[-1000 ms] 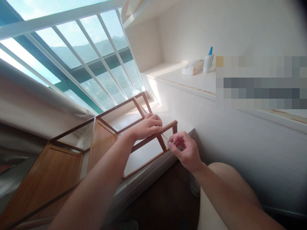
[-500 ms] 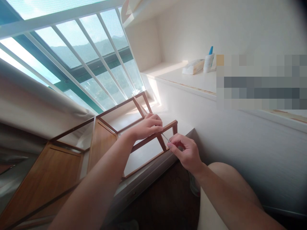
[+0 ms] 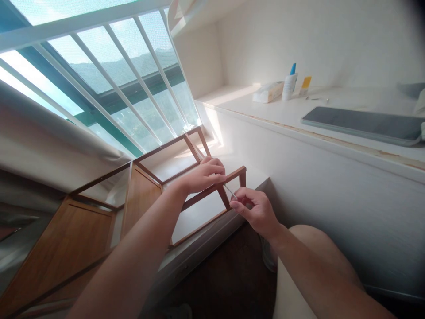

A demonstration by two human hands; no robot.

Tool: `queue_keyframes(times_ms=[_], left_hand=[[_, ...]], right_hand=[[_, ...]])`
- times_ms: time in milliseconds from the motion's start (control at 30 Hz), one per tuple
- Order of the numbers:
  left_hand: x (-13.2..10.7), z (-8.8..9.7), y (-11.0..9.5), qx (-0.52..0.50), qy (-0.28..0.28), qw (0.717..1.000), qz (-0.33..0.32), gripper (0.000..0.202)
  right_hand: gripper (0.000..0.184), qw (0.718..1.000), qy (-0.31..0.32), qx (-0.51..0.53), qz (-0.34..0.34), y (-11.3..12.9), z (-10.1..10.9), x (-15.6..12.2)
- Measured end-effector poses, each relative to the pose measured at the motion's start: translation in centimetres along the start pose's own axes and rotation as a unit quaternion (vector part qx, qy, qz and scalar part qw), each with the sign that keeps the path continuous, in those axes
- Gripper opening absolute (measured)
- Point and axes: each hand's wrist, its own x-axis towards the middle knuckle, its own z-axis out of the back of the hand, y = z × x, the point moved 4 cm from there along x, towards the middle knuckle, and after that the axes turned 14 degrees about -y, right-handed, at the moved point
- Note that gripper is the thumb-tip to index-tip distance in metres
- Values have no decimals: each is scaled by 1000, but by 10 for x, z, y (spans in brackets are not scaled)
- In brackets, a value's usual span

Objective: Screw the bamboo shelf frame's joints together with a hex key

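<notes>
A brown wooden frame unit with solid panels lies on its side along the window ledge. My left hand grips the top rail of the frame near its right corner. My right hand pinches a thin metal tool, whose tip touches the frame's corner joint just below my left hand's fingers. What the tool's tip sits in is hidden by the rail.
A white counter runs along the right, carrying a wrapped packet, a white bottle with a blue cap, a small yellow-capped item and a dark flat tablet. White window bars rise behind the frame. My knee is at lower right.
My right hand has shifted slightly left and up toward the frame's corner with the tool. My left hand holds its place on the rail.
</notes>
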Motion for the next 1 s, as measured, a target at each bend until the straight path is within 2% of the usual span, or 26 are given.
queue_keyframes(times_ms=[167,267,333,467,567,1000], left_hand=[[0,1,-3,13,1,1000,-9,37],[1,0,-4,16,3,1000,-16,40],[1,0,-4,13,2,1000,-22,40],[2,0,-5,10,1,999,-39,41],[2,0,-5,15,0,999,-47,41],[1,1,-6,17,6,999,-34,39]], right_hand=[[29,1000,7,23,-1,-1,2,0],[18,999,-24,28,5,-2,6,1],[14,998,-36,12,40,1,7,2],[25,991,-27,-13,131,9,6,2],[29,986,-18,-27,165,13,4,1],[28,987,-26,-35,155,14,3,0]])
